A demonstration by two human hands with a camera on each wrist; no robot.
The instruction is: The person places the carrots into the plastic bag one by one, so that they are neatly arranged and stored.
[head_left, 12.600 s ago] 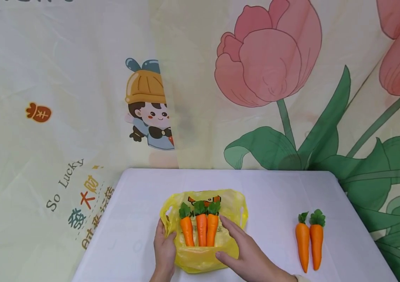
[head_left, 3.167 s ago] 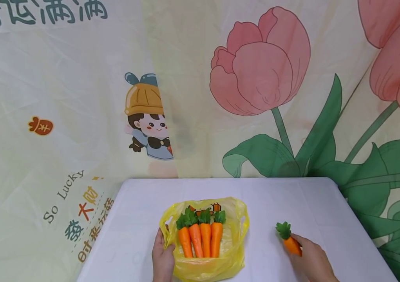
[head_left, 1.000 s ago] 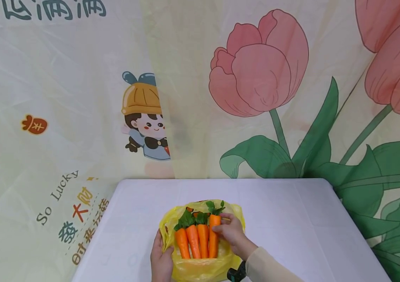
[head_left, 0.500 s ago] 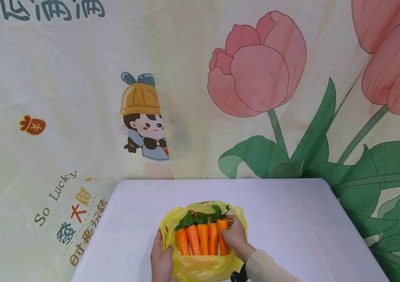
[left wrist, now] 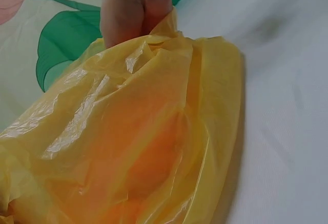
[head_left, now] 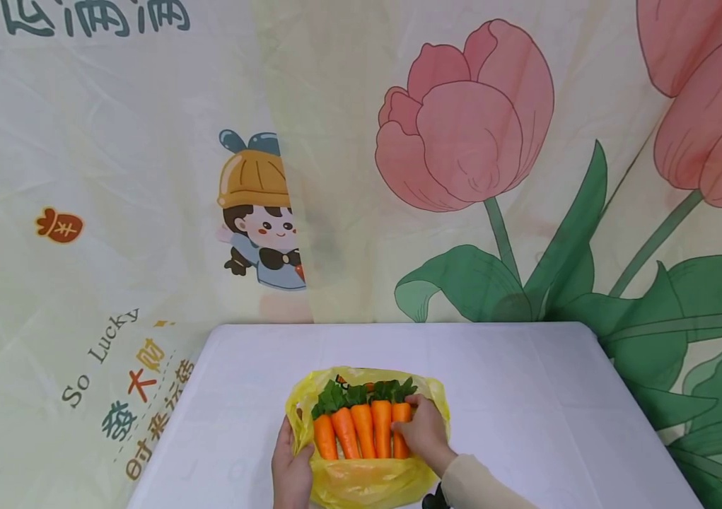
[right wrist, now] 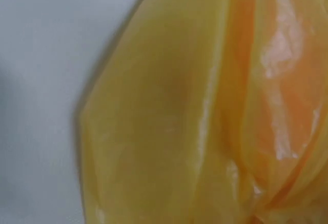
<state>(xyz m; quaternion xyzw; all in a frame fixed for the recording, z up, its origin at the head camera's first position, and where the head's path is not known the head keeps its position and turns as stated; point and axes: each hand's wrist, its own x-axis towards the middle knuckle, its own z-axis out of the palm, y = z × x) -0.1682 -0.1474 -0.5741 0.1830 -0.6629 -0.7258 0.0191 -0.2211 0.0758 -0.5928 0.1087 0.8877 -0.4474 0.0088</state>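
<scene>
A yellow plastic bag (head_left: 373,482) lies on the table, its mouth spread open, with several orange carrots (head_left: 363,430) side by side in it. Their green tops point away from me; their lower ends are behind the bag's front edge. My left hand (head_left: 292,463) grips the bag's left edge, thumb on the near side. My right hand (head_left: 426,431) holds the rightmost carrot (head_left: 402,412) between thumb and fingers inside the mouth. Orange shows through the bag (left wrist: 128,121) in the left wrist view, with my right hand (left wrist: 134,8) beyond. Only the bag (right wrist: 154,111) and cloth fill the right wrist view.
A white cloth covers the table (head_left: 526,396). Behind it hangs a printed backdrop (head_left: 348,177) with tulips, a cartoon figure and lettering. A black device (head_left: 437,498) sits at my right wrist, below a beige sleeve (head_left: 481,484).
My right hand has brought the last two carrots from the table's right side into the bag, one after another. In the last half second the rightmost carrot has settled lower. My left hand keeps its grip.
</scene>
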